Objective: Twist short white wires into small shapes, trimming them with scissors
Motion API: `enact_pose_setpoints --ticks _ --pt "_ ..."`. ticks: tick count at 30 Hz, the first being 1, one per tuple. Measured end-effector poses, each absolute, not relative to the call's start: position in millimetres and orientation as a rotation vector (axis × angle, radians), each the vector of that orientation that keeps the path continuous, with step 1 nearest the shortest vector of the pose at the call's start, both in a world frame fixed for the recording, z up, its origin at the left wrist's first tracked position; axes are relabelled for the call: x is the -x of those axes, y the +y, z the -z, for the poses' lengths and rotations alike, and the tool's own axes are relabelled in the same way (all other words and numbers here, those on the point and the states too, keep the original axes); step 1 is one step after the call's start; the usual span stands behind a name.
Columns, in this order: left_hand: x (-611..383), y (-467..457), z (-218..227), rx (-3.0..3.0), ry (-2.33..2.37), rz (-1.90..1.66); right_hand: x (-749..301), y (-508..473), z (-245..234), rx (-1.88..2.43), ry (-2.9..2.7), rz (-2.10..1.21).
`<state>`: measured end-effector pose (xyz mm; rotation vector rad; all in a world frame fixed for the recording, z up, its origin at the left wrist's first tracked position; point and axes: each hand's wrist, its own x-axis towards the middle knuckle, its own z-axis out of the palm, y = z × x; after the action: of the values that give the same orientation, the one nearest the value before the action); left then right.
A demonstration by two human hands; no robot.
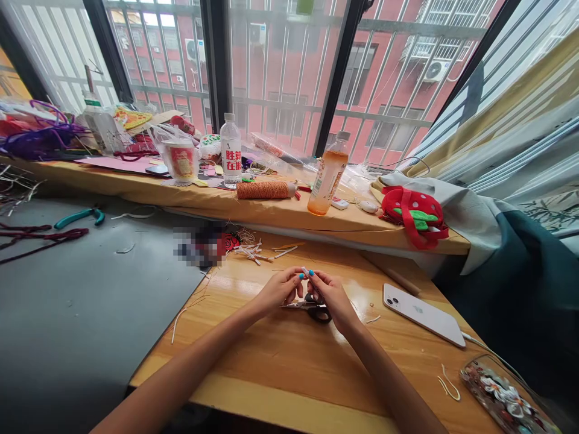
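Note:
My left hand (281, 290) and my right hand (333, 296) meet above the wooden table, fingertips pinched together. Between them is a short, thin white piece (304, 271) that looks like cord; fingers cover most of it. Blue polish shows on the nails. Directly below lies a pair of scissors (320, 313) with black handles, partly hidden by my hands. Several short white pieces (253, 250) are heaped farther back on the table, close to a tangle of thin thread (244, 235).
A white phone (423, 314) with a cable and a decorated phone case (506, 395) lie at right. The sill behind holds a spool of orange thread (265, 190), an orange drink bottle (328, 175) and a water bottle (231, 150). Teal pliers (79, 217) rest on the grey surface.

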<state>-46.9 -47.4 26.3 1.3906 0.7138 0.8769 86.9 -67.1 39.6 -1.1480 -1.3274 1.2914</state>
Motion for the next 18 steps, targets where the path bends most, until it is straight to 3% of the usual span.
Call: enact_pose_setpoints --ticks 5,10,14,18 --pt "52.9 -38.7 -19.9 -1.470 0.728 -0.809 -90.8 -64.2 -36.0 1.209 -1.449 -1.161" --pt "66.4 -29.4 -21.2 -1.886 0.944 -0.656 -95.4 -65.5 -36.7 1.235 -1.893 -0.725" --pt "68.7 -32.0 -27.8 -2.255 1.131 -0.743 -93.2 -67.5 -34.5 1.156 -2.166 -0.655" --pt "61.3 -45.5 -27.3 -2.438 1.149 -0.972 -86.9 -64.5 -26.5 1.300 -1.964 -0.671"
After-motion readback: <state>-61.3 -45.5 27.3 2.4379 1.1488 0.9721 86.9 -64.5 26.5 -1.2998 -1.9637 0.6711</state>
